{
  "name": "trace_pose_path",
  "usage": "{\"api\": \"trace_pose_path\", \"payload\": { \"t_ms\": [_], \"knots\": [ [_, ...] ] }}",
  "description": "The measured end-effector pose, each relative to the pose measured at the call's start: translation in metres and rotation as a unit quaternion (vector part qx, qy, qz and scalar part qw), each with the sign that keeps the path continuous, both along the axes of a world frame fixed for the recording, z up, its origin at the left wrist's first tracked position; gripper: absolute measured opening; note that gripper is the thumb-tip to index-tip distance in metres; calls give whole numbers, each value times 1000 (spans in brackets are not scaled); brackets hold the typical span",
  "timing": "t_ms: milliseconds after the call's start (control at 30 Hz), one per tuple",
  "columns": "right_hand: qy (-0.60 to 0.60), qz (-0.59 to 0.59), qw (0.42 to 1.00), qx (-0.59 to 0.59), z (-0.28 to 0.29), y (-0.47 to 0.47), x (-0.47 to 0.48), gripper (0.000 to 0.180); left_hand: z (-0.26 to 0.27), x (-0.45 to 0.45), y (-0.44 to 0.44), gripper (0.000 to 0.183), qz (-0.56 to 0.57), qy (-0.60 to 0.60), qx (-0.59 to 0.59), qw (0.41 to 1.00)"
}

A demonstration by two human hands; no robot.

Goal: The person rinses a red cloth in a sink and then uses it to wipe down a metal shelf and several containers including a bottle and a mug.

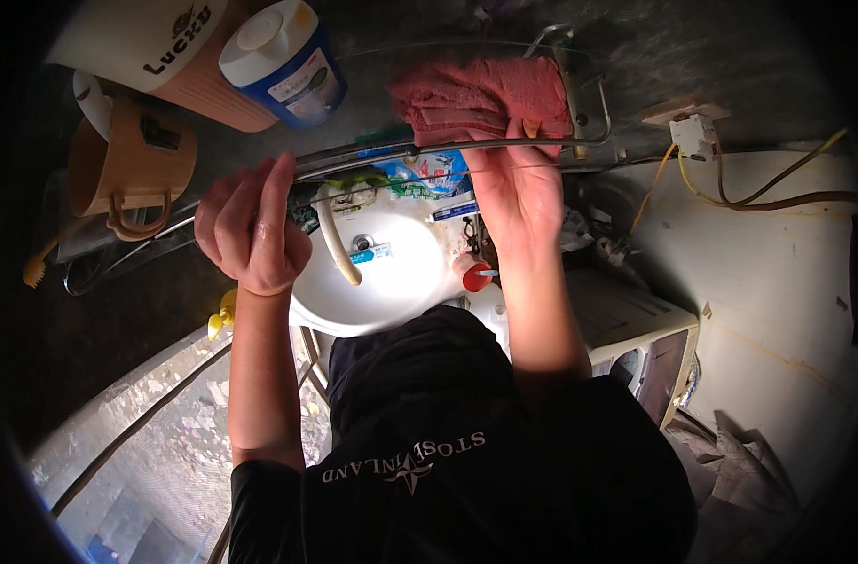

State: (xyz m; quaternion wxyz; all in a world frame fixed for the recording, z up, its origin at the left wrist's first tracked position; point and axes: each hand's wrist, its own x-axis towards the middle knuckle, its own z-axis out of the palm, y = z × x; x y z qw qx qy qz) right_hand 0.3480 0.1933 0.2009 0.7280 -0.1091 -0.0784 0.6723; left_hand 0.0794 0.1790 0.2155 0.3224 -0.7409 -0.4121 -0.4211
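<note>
A folded red towel [482,95] lies by the glass shelf with a metal rail [372,156], near the rail's right end. My right hand [520,197] reaches up to the towel's lower edge, its fingers crossed by the rail and closed on the cloth. Further left, my left hand [256,225] is raised at the rail with its fingers curled. What lies inside its palm is hidden. Below and between both hands is a white washbasin [400,282] with a pale curved spout [338,240] and a toothpaste tube [371,254] in it.
A tan mug [136,166], a blue-and-white bottle [288,67] and a large ribbed container [203,84] stand at upper left. Right of the basin are a red cup [473,273] and a boxy appliance [640,352]. Wires run from a white wall fitting [692,135].
</note>
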Motion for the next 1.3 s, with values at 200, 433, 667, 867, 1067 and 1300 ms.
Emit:
{"api": "trace_pose_path", "payload": {
  "t_ms": [200,433,667,867,1067,1300],
  "knots": [
    [-30,67,997,15,-12,25,12,28,9,2,2,29,1,17,9,1000],
    [29,120,992,-11,11,-66,8,53,-1,2,4,37,-15,-9,5,1000],
    [49,135,985,95,-25,-39,18,43,0,2,2,44,11,7,11,1000],
    [70,140,979,133,-35,-50,22,48,3,6,2,47,3,0,12,1000],
    [132,83,984,84,-10,25,-4,40,5,3,-1,49,17,13,0,1000],
    [114,128,983,68,-12,6,6,35,4,8,-1,51,7,-16,-7,1000]
  ]
}}
